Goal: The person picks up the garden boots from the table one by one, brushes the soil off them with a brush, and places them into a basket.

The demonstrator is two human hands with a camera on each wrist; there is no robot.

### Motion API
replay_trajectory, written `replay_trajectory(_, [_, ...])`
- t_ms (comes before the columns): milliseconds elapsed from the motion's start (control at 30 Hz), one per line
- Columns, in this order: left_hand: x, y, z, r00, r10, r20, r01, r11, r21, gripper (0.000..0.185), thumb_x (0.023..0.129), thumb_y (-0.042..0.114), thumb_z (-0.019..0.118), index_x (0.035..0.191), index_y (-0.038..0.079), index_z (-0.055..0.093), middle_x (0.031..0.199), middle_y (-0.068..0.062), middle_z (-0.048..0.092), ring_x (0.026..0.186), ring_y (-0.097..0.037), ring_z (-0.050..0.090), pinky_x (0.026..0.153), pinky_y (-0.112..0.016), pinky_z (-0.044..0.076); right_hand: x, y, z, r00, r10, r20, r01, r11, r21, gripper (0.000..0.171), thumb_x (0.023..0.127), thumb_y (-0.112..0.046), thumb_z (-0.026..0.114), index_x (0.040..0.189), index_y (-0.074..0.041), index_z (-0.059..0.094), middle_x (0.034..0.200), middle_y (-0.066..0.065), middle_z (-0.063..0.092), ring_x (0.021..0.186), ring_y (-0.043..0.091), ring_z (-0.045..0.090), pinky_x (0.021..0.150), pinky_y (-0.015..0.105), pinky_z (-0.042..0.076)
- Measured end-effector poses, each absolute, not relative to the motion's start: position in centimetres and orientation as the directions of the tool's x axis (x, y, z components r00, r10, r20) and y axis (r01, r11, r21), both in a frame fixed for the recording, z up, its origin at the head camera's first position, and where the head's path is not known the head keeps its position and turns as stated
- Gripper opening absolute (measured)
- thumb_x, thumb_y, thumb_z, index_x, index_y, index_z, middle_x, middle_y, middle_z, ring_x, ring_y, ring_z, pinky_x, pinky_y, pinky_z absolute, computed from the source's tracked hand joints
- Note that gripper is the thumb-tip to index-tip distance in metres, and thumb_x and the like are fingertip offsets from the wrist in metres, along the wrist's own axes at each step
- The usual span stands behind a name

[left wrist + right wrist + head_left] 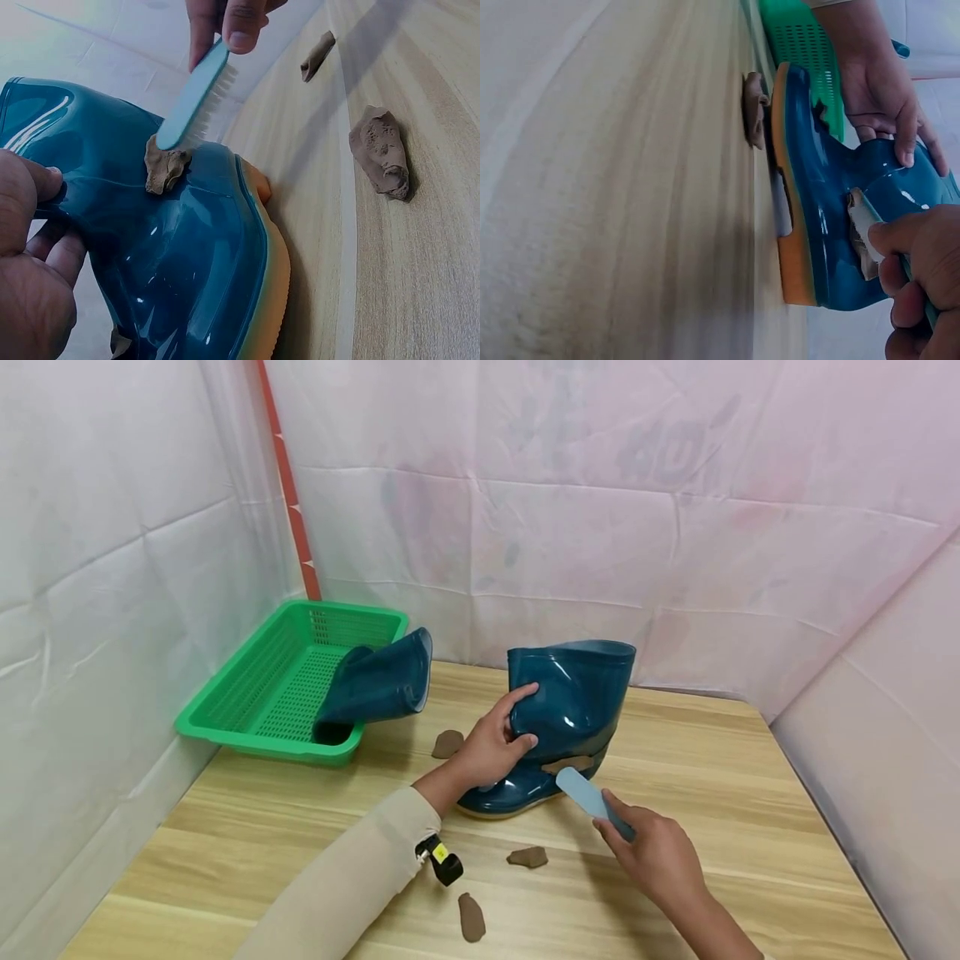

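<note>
**Teal boot brushed on the counter**

Teal rubber boot [558, 718] stands upright on the wooden counter [720, 793]. Left hand [491, 747] has its grip curled round the shaft. Right hand [652, 852] pinches a pale blue brush [588, 791], bristles against a mud clump [165, 169] on the boot.

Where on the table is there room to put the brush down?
The widest bare wood on the table lies right of the boot, out to the right wall. Another bare strip runs along the near left, below the green basket. It is crowded in front of the boot, where mud lumps lie.
</note>
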State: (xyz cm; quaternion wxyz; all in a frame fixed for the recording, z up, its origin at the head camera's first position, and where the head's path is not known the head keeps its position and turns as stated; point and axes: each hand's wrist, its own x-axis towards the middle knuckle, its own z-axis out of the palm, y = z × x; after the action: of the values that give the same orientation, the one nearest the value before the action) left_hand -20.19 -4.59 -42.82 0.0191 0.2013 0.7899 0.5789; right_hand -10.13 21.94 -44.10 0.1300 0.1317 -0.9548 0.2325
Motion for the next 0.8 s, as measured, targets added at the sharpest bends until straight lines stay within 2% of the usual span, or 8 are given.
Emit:
replay_trajectory(200, [-20.28, -4.58, -42.93, -0.908, 0.345, 0.237, 0.326, 0.227, 0.918, 0.074, 0.102, 0.018, 0.067, 0.155, 0.053, 0.029, 0.066, -0.004, 0.043, 0.057, -0.02, 0.047, 0.058, -0.031, 0.041, -10.56, 22.05, -44.23, -0.904, -0.165, 0.395, -0.329, 0.858, -0.395, 0.048, 0.086, -0.017, 0.085, 0.131, -0.005, 0.071, 0.091, 0.012, 0.076, 0.054, 0.01, 0.043, 0.046, 0.026, 0.032])
replay_trajectory(467, [-20.25, -4.56, -42.9, -0.911, 0.344, 0.228, 0.317, 0.23, 0.92, 0.074, 0.102, 0.018, 0.067, 0.155, 0.053, 0.029, 0.067, -0.003, 0.043, 0.057, -0.02, 0.047, 0.058, -0.031, 0.041, -10.29, 21.79, -44.91, -0.948, -0.168, 0.269, -0.274, 0.861, -0.429, 0.047, 0.092, -0.022, 0.081, 0.133, -0.005, 0.069, 0.08, 0.001, 0.073, 0.05, 0.008, 0.038, 0.044, 0.026, 0.03])
replay_trajectory(800, [-20.22, -4.59, -42.91, -0.913, 0.345, 0.218, 0.306, 0.227, 0.925, 0.074, 0.102, 0.018, 0.067, 0.155, 0.054, 0.029, 0.067, -0.004, 0.042, 0.057, -0.02, 0.047, 0.057, -0.031, 0.041, -9.96, 21.84, -44.53, -0.942, -0.193, 0.276, -0.298, 0.858, -0.419, 0.046, 0.091, -0.022, 0.081, 0.133, -0.006, 0.069, 0.076, -0.005, 0.07, 0.049, 0.006, 0.037, 0.045, 0.025, 0.031])
